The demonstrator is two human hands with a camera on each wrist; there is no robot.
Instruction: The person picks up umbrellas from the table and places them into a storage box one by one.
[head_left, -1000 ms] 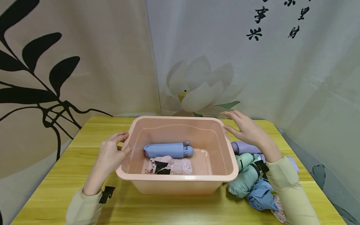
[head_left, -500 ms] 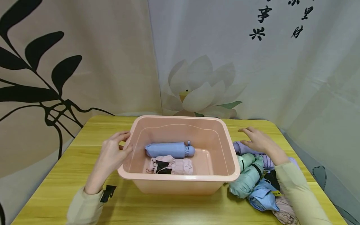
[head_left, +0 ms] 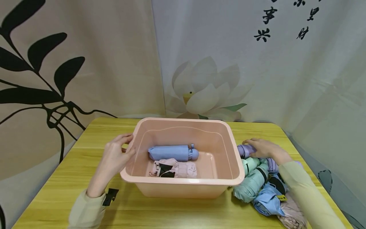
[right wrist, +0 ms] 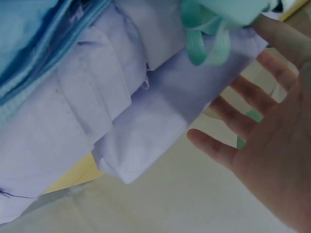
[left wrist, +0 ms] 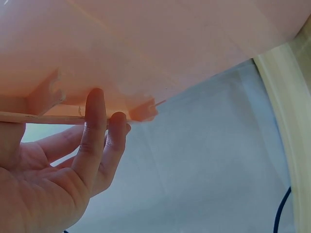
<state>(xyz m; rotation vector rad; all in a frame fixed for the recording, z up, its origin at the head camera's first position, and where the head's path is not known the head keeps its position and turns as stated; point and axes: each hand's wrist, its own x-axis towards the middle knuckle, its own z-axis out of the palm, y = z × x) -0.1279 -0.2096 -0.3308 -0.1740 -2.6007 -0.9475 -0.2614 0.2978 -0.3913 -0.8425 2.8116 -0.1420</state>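
My left hand [head_left: 115, 157] grips the left rim of a pink plastic tub [head_left: 186, 181]; in the left wrist view its fingers [left wrist: 95, 126] reach up under the rim. Inside the tub lie a blue folded umbrella [head_left: 168, 153] and, nearer me, a pale pink folded umbrella [head_left: 183, 169] with a black patch. Right of the tub, my right hand [head_left: 266, 149] lies over a purple folded umbrella [head_left: 244, 150]. In the right wrist view the fingers [right wrist: 243, 121] are spread fairly straight along that umbrella's edge, the little finger standing apart.
Beside the tub's right side is a pile of folded umbrellas: mint green [head_left: 248, 186], blue [head_left: 267, 200] and dusty pink [head_left: 291, 211] ones. All stand on a yellow wooden table [head_left: 171, 213]. Behind it hangs a printed curtain [head_left: 206, 63].
My right hand has left the tub's right rim and come down to the right onto the purple umbrella. My left hand stays at the left rim; the tub's contents have not changed.
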